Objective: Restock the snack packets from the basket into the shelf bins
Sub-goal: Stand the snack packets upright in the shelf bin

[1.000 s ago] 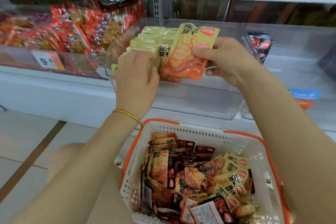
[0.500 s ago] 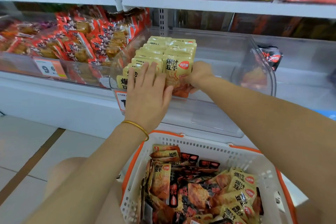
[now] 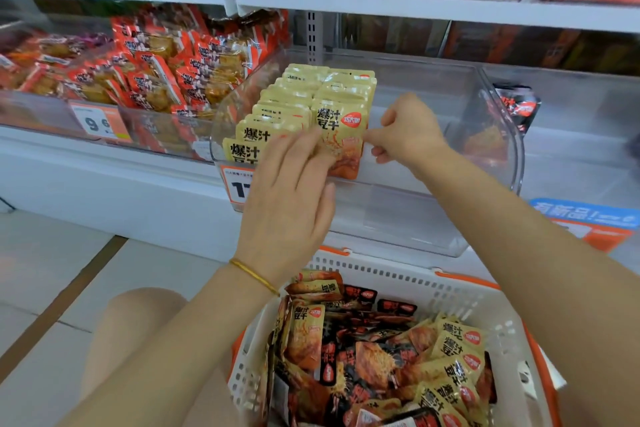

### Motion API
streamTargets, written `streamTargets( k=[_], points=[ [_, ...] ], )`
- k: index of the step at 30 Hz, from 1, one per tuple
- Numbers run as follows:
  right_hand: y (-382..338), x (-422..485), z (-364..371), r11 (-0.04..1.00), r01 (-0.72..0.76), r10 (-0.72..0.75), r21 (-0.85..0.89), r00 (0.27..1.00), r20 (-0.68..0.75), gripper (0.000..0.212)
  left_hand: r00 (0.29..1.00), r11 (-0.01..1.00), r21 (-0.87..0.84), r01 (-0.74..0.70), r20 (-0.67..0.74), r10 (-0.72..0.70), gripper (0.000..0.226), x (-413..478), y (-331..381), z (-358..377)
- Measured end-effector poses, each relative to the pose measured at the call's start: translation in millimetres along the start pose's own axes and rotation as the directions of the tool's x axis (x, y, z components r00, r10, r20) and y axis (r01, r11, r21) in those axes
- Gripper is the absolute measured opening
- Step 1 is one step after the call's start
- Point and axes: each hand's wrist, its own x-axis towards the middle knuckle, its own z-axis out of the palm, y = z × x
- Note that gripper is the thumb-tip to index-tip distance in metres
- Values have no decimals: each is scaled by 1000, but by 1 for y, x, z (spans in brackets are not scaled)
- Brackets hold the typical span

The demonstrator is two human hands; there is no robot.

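1. Shelf (image 3: 415,5): I see a white shelf across the top of the head view, with a lower deck carrying the bins.
2. Clear bin (image 3: 433,218): it sits on the lower deck, centre of view. Its right half holds nothing I can see.
3. Basket (image 3: 398,276): white with orange trim, directly below the clear bin. It holds loose snack packets (image 3: 381,357), yellow and black mixed.
4. Red packets (image 3: 156,73): piled in the neighbouring bin to the left.
5. Yellow packets (image 3: 298,94): two upright rows in the left half of the clear bin.
6. Left hand (image 3: 291,198): fingers extended and flat, resting against the front of the left row.
7. Right hand (image 3: 410,133): fingers curled, pinching the right edge of the front packet (image 3: 341,130), which stands at the head of the right row.
8. Price label (image 3: 232,188): on the bin front, partly hidden by the left hand.
9. Bracelet (image 3: 254,276): gold, on the left wrist.
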Motion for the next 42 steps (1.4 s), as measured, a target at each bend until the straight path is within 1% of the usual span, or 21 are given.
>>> streamTargets(
  k=[2, 4, 5, 7, 9, 11, 13, 15, 17, 19, 20, 22, 24, 27, 28, 30, 33, 36, 39, 41, 42],
  points=[
    [-1, -41, -13, 971, 98, -102, 219, 995, 8, 34, 996, 996, -39, -80, 25, 81, 26, -17, 6, -1],
    [11, -81, -13, 933, 97, -154, 346, 978, 140, 26, 980, 987, -75, -144, 125, 152, 25, -39, 5, 4],
    [22, -96, -7, 933, 51, -141, 356, 963, 231, 21, 965, 982, -91, -166, 189, 181, 25, -49, 3, 8],
    [53, -114, 20, 964, -72, -42, 257, 910, 413, 14, 920, 980, -98, -176, 339, 199, 30, -65, -4, 19],
    [87, -123, 59, 981, -164, 79, 108, 833, 548, 10, 851, 988, -96, -119, 503, 152, 36, -77, -6, 32],
    [121, -126, 101, 978, -209, 164, -2, 761, 628, 4, 764, 997, -55, -46, 642, 71, 39, -86, -9, 43],
    [148, -130, 142, 970, -225, 224, -89, 697, 681, 6, 669, 1000, -12, -13, 743, 17, 43, -91, -12, 52],
    [169, -135, 179, 969, -186, 245, -163, 648, 721, 9, 569, 998, 68, 8, 820, -60, 38, -94, -19, 56],
    [184, -139, 208, 959, -160, 283, -235, 596, 751, 18, 491, 991, 132, 32, 861, -131, 33, -94, -27, 59],
    [200, -145, 231, 938, -119, 337, -326, 545, 768, 25, 473, 986, 153, 61, 866, -163, 33, -91, -29, 57],
    [207, -148, 239, 921, -92, 370, -379, 516, 773, 25, 465, 985, 154, 74, 869, -171, 35, -91, -31, 57],
    [221, -153, 250, 877, 19, 427, -480, 427, 797, 17, 432, 983, 163, 79, 883, -182, 38, -92, -33, 59],
    [228, -155, 254, 849, 66, 464, -524, 381, 800, 17, 399, 983, 164, 79, 899, -182, 41, -94, -33, 61],
    [232, -152, 249, 866, 67, 441, -496, 366, 819, 32, 377, 984, 153, 87, 910, -174, 45, -94, -33, 64],
    [230, -149, 242, 879, 61, 420, -473, 371, 828, 37, 373, 984, 152, 88, 911, -174, 44, -93, -32, 64],
    [225, -140, 218, 915, -8, 373, -403, 396, 839, 43, 363, 984, 153, 95, 915, -178, 39, -91, -30, 63],
    [213, -119, 166, 955, -121, 296, -270, 423, 856, 40, 335, 978, 144, 151, 923, -188, 32, -89, -26, 64],
    [205, -109, 109, 956, -272, 225, -109, 447, 866, 33, 293, 955, 156, 254, 928, -230, 41, -87, -20, 65],
    [205, -109, 70, 914, -392, 113, 107, 498, 860, 29, 240, 893, 225, 389, 912, -334, 50, -82, -14, 65],
    [206, -113, 54, 834, -487, 39, 257, 518, 855, 27, 180, 823, 229, 520, 912, -368, 54, -79, -8, 65],
    [205, -115, 48, 789, -523, 6, 321, 530, 848, 27, 156, 775, 204, 599, 919, -362, 51, -77, -6, 64]
  ],
)
